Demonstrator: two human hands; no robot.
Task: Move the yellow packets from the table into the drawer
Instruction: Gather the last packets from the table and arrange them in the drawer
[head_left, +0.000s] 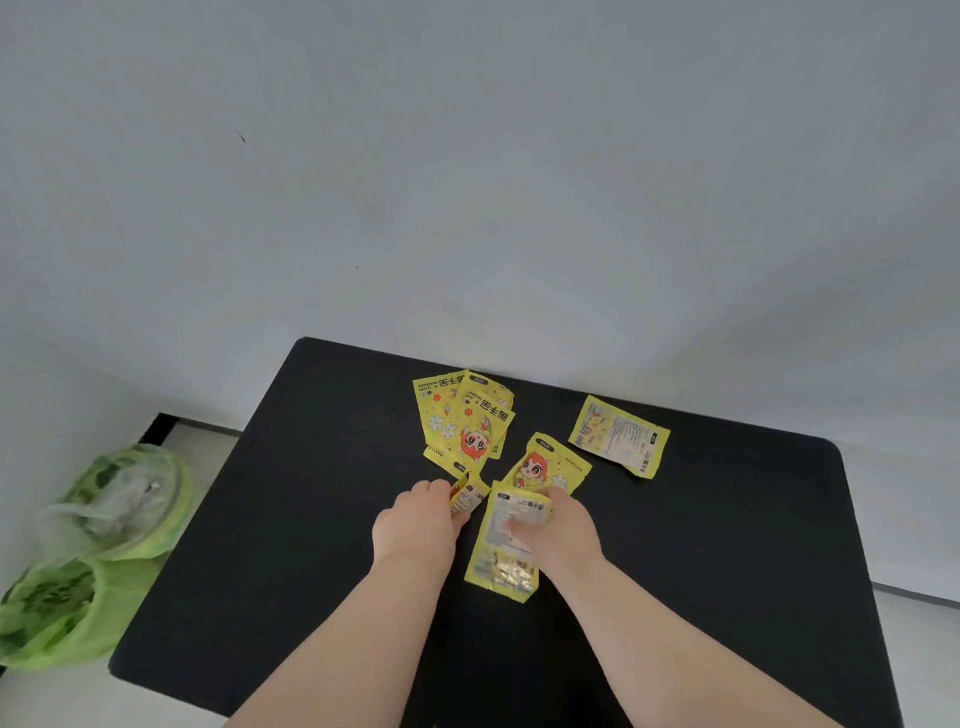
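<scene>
A black table (260, 545) with rounded corners fills the lower middle of the frame, set against a plain grey-white wall (467, 156) that takes up the whole upper half. At the lower left, off the table's edge, two green plastic bags (104, 530) sit on a pale floor.

The yellow packets lie near the table's centre. A fanned pile of packets (465, 418) rests toward the far edge. To its right, well apart, a lone packet (618, 435) lies with its printed back up. Between them, nearer the person, a cartoon-faced packet (545, 465) lies partly under the right hand.

The left hand (415, 525) pinches a small crumpled packet (467, 493) at its fingertips. The right hand (558, 525) is closed on a long packet (506, 545), thumb across its face, its lower end hanging toward the bottom of the frame.

The print on every packet is too small to read surely, and the pile seems to hold three or four packets. Both forearms are cut off at the bottom edge. No drawer shows in this view.
</scene>
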